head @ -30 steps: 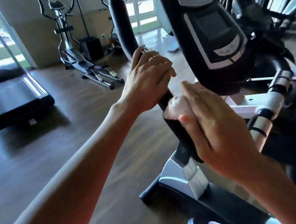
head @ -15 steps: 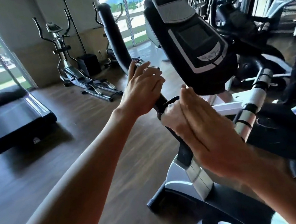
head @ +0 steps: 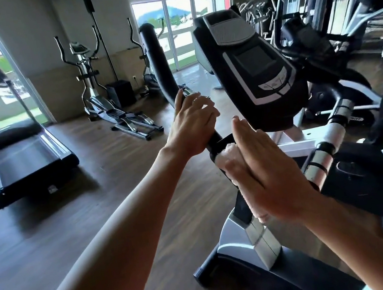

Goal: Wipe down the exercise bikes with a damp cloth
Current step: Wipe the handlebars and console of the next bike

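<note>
A black and silver exercise bike (head: 247, 243) stands right in front of me, its console (head: 256, 71) tilted up at centre. My left hand (head: 192, 127) grips the left handlebar (head: 155, 57) just below its upright foam part. Under that hand, my right hand (head: 264, 170) presses a white cloth (head: 228, 152) against the black bar with straight fingers pointing up toward the console's underside. Most of the cloth is hidden behind my palm.
A treadmill (head: 19, 159) stands at the left by a glass door. Two ellipticals (head: 101, 104) are at the back wall. More bikes and weight machines (head: 320, 49) crowd the right side. Dark wooden floor (head: 71, 214) lies open to my left.
The view has lifted, so more of the room shows. My right hand's fingers have straightened over the cloth on the bar. My left hand keeps its grip on the handlebar.
</note>
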`<state>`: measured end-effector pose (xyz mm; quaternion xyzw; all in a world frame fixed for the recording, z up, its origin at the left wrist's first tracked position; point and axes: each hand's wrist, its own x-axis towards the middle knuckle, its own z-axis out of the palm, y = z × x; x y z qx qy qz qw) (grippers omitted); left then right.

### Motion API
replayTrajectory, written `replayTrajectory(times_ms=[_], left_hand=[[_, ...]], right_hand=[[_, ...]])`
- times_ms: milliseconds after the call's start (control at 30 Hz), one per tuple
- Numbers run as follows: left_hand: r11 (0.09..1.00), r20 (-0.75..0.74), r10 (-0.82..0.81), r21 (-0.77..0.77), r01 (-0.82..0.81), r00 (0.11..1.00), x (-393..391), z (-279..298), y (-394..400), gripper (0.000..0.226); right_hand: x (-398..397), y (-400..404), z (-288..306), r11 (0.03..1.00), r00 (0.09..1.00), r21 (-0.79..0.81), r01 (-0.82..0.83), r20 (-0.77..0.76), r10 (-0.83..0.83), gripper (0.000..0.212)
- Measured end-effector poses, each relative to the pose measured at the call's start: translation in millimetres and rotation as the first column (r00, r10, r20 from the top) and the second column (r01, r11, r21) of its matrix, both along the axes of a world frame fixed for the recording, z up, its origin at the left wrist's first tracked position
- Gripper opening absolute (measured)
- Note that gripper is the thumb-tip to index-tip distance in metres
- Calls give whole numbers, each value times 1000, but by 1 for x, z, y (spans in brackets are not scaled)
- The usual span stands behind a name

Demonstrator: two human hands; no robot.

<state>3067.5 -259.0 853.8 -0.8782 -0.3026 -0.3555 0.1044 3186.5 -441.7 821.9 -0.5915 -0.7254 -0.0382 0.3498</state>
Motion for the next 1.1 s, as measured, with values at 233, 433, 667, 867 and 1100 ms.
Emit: replayTrajectory(times_ms=[233,433,667,867,1100], left_hand=[[998,-30,-23,65,25,999,-5,-1,10,27],[999,-6,-4,53,4,1000,-2,-1,7,30],[991,-81,126,-30,-129,989,2,12,-10,50],[915,-156,201,-322,-242,967,21,29,-41,33],[878,-403,383,-121,-464,831,57,8,-98,51]], right_hand=[[-6,36,29,997,995,-72,5,-97,-12,78],[-7,23,14,993,993,35,113,-39,-112,78],[4,-12,-14,978,1000,207,9,12,-12,59],[42,-28,-29,965,903,251,75,-428,41,35],[105,-21,-40,973,977,-137,185,137,-166,76]])
